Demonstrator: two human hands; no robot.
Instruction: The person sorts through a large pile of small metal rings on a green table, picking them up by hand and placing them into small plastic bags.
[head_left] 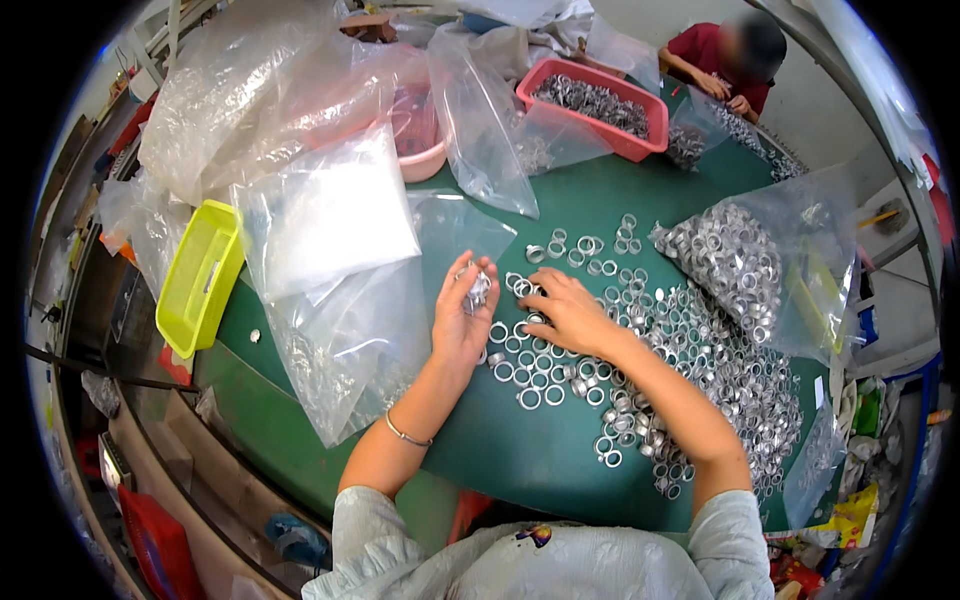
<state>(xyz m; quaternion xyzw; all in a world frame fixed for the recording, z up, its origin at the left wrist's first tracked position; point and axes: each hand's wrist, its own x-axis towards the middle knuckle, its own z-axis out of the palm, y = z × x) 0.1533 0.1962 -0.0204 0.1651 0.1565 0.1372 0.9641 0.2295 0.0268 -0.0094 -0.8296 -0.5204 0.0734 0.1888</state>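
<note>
My left hand (465, 316) is turned palm up, its fingers curled around several small silver metal rings (477, 291). Just to its right, my right hand (566, 314) reaches palm down over the green table, thumb and fingers apart. Its fingertips touch or hover over loose metal rings (521, 286); whether one is pinched there I cannot make out. More rings (541, 381) lie scattered flat below both hands. They thicken into a large heap of rings (722, 385) beyond my right forearm.
A clear bag of rings (728, 262) lies at the right. Clear plastic bags (340, 330) cover the table's left. A yellow-green basket (200, 280) stands at the left edge, a red bin of metal parts (648, 140) at the back. Another person (728, 62) works at the far right.
</note>
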